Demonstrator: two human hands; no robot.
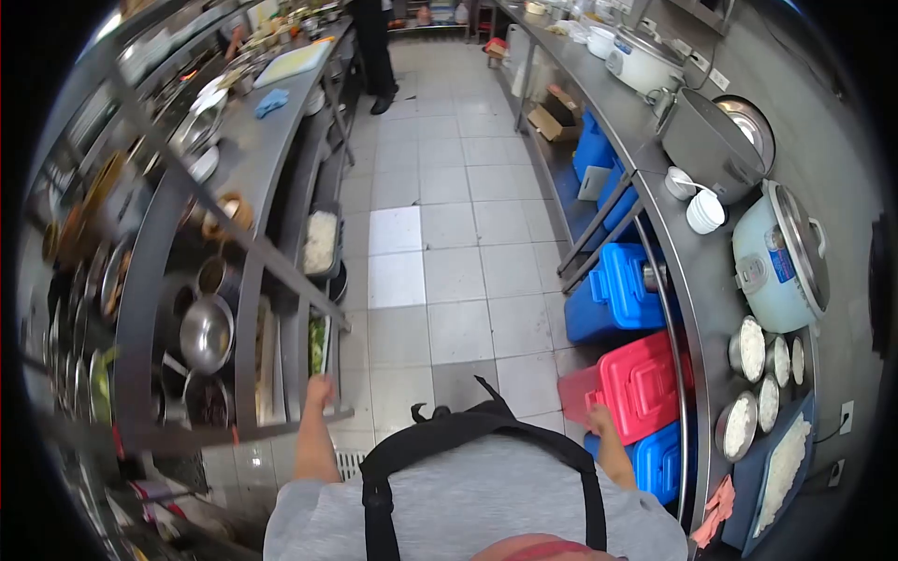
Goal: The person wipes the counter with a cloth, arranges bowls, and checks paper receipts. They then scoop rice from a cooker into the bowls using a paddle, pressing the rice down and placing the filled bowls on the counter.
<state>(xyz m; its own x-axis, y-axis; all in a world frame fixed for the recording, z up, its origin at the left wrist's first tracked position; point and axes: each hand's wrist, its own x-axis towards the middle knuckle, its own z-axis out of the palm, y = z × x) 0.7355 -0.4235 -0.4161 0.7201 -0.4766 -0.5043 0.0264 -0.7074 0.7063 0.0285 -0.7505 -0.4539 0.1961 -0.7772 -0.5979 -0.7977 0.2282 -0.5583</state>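
My left hand (320, 389) hangs at my side by the lower shelf on the left, close to a tray of green vegetables (319, 346). On the other side, my right hand (599, 417) is lowered and overlaps the red lidded bin (642, 383) under the right counter. Both hands are seen from above and small, with their fingers mostly hidden, so I cannot tell whether they hold anything. Blue lidded bins (613, 292) stand in front of and behind the red one. A black strap (440, 432) crosses my grey shirt.
A tiled aisle (458, 224) runs ahead between steel counters. At its far left stands a person in dark trousers (372, 47). The right counter carries a rice cooker (778, 262), a large pot (711, 140), bowls of white food (748, 348) and a blue tray (781, 467). Metal bowls (207, 334) fill the left shelves.
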